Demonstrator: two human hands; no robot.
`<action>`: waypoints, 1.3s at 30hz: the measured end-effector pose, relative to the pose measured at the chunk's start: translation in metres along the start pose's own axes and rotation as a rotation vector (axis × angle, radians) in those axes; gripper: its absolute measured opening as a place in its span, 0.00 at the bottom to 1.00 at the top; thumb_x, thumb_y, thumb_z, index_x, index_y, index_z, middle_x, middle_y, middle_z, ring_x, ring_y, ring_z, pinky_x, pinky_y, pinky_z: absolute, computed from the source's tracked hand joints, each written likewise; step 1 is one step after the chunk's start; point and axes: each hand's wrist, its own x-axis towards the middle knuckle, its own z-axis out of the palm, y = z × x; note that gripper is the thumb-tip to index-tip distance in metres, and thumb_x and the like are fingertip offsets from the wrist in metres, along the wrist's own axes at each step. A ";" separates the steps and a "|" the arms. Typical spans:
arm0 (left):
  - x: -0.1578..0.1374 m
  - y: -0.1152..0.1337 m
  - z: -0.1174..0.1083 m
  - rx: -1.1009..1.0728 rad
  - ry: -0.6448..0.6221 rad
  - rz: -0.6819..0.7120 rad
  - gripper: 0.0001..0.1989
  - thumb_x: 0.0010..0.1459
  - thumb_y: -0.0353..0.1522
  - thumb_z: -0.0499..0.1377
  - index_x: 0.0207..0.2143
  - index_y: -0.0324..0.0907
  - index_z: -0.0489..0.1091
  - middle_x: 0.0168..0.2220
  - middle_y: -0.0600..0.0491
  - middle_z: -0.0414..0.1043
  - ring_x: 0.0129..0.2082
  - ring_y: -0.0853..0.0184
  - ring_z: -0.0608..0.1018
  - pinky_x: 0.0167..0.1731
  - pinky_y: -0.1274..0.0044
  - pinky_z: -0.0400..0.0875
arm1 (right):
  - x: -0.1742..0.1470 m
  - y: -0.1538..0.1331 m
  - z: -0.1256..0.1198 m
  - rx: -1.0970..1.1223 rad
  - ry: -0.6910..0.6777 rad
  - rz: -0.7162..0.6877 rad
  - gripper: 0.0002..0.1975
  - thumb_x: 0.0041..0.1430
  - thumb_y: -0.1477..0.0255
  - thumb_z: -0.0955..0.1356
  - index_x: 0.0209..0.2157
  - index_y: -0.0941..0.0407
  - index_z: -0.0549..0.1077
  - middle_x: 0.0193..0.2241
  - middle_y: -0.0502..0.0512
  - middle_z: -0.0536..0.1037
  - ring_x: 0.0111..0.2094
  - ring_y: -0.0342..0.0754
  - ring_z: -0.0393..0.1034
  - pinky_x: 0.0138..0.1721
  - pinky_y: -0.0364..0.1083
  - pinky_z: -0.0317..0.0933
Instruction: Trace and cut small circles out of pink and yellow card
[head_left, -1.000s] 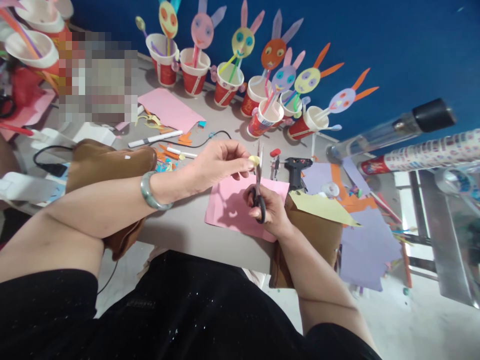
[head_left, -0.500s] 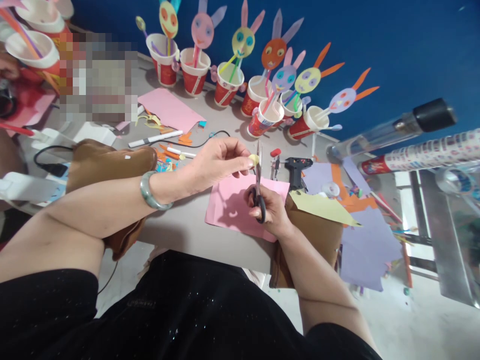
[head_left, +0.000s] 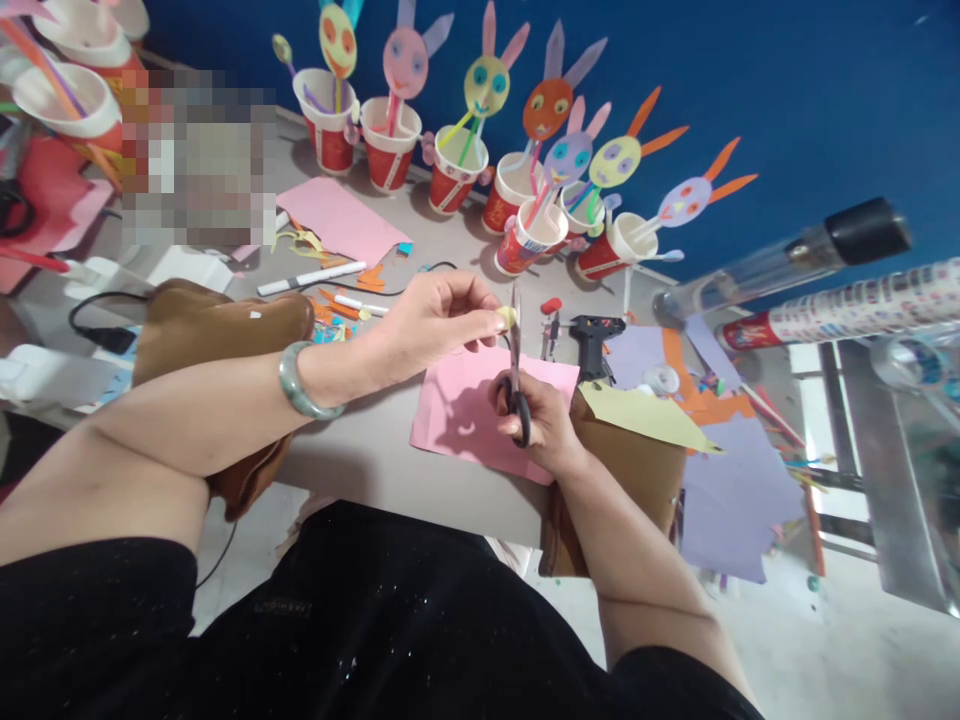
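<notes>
Between thumb and finger, my left hand (head_left: 450, 315) pinches a small piece of yellow paper (head_left: 507, 318). My right hand (head_left: 541, 420) is closed around the black handles of a pair of scissors (head_left: 515, 350), whose blades point away from me. The blades stand right at the edge of the yellow piece; whether they cut into it I cannot tell. Beneath both hands a pink paper sheet (head_left: 450, 400) lies on the grey table and catches their shadows. A black glue gun (head_left: 595, 345) rests just beyond my right hand, beside a small red-capped tool (head_left: 551, 306).
Several red paper cups (head_left: 454, 180) with paper rabbit faces line the blue wall. Brown cushions (head_left: 217, 320) lie at both sides. Purple paper (head_left: 735, 490) and yellow paper (head_left: 645, 412) are on the right. Markers (head_left: 311, 277) and scraps lie left, near a pink sheet (head_left: 341, 220).
My left hand and the yellow piece have shifted very slightly; the scissors stay almost in place. At the far left, another person's hand has gone from beside the red paper.
</notes>
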 end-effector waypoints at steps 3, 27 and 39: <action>0.000 0.000 0.000 0.001 0.002 0.001 0.09 0.57 0.28 0.68 0.28 0.40 0.70 0.25 0.56 0.73 0.26 0.75 0.76 0.30 0.80 0.73 | 0.000 0.000 0.000 0.004 0.004 0.013 0.36 0.44 0.32 0.73 0.22 0.53 0.67 0.24 0.52 0.70 0.31 0.49 0.61 0.33 0.48 0.56; 0.001 0.000 -0.002 -0.007 -0.014 -0.016 0.09 0.58 0.25 0.67 0.28 0.39 0.70 0.26 0.56 0.74 0.26 0.75 0.77 0.29 0.80 0.74 | 0.000 -0.001 0.000 0.005 0.001 0.019 0.36 0.43 0.32 0.73 0.22 0.53 0.67 0.25 0.52 0.71 0.31 0.49 0.62 0.33 0.48 0.56; 0.000 0.002 -0.003 0.002 -0.026 0.002 0.09 0.58 0.27 0.66 0.27 0.40 0.70 0.25 0.56 0.73 0.26 0.75 0.76 0.30 0.80 0.74 | -0.001 -0.002 0.000 0.011 0.007 0.015 0.35 0.45 0.34 0.73 0.22 0.53 0.68 0.24 0.51 0.70 0.30 0.49 0.61 0.33 0.48 0.56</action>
